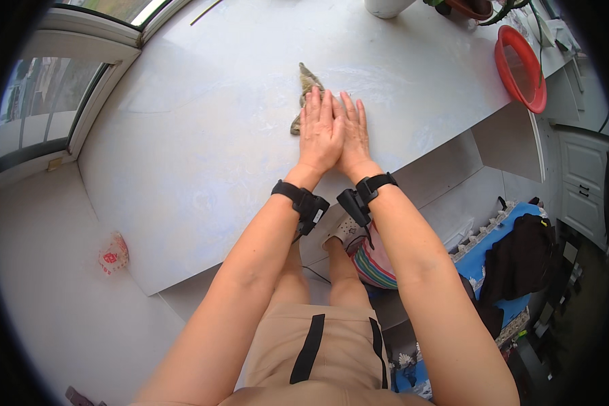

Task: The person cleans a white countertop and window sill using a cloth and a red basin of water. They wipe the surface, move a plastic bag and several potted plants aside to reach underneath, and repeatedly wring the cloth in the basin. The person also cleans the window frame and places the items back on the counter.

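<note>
A crumpled grey-brown cloth (308, 77) lies on the pale, marbled countertop (208, 127) beside the window. My left hand (320, 127) rests flat over it with straight fingers, and parts of the cloth stick out beyond the fingertips and at the left side. Close against it, my right hand (354, 124) is also palm down with its fingers stretched out. The left thumb side overlaps the back of the right hand. Whether cloth lies under the right palm is hidden. Each wrist wears a black strap with a small box.
A red plastic basin (504, 83) stands at the counter's right edge. At the back are a white pot (385, 7) and a potted plant (469, 7). The window frame (99, 96) bounds the left. Below right, dark clothing (522, 259) lies on a blue lace-edged cloth (512, 317).
</note>
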`<state>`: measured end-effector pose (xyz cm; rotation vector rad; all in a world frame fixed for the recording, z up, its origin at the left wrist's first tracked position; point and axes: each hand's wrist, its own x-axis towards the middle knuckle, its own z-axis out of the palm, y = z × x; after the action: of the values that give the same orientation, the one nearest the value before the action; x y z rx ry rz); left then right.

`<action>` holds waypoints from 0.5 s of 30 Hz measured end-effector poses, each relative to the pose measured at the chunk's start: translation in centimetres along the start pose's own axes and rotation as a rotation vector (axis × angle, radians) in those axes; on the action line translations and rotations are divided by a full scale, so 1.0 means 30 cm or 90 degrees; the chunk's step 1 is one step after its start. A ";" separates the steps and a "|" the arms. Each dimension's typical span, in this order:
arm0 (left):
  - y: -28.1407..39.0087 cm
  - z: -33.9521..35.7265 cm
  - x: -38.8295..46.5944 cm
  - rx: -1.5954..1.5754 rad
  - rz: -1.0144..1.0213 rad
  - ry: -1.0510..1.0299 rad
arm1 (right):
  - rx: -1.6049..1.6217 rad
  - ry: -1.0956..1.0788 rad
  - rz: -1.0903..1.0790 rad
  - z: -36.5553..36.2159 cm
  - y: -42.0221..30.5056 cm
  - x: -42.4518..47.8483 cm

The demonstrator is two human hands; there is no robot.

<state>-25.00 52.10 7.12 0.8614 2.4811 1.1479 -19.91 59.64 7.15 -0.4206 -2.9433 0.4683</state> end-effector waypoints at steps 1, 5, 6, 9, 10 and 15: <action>0.027 0.014 0.039 -0.004 0.017 -0.024 | -0.017 0.016 0.031 -0.011 0.029 0.013; 0.046 0.005 0.080 -0.132 0.056 -0.048 | 0.197 0.074 0.205 -0.017 0.013 0.026; 0.050 -0.027 0.060 -0.154 0.066 -0.026 | 0.145 0.101 0.144 -0.017 -0.012 0.023; 0.009 -0.192 -0.076 -0.130 0.033 0.077 | 0.255 0.116 0.030 0.007 -0.211 -0.003; -0.024 -0.266 -0.139 -0.107 0.012 0.114 | 0.256 0.095 -0.037 0.029 -0.295 -0.010; -0.311 -0.557 -0.500 -0.024 -0.238 0.220 | 0.399 -0.130 -0.279 0.214 -0.734 -0.072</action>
<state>-24.87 28.07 10.82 0.1797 2.7178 1.2836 -24.50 37.08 8.00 0.3530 -2.7264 1.3509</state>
